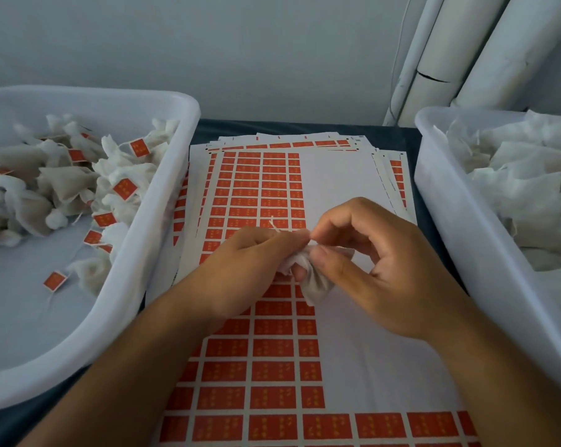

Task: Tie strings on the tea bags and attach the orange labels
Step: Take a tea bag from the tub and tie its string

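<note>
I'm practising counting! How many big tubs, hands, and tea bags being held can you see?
White plastic tubs: 2 (left tub, right tub)
Bare hands: 2 (left hand, right hand)
White mesh tea bag held between both hands: 1
Total: 5

Both forearms are bare to the frame's edge, and the left hand point(240, 262) and right hand point(379, 269) wear nothing.
</note>
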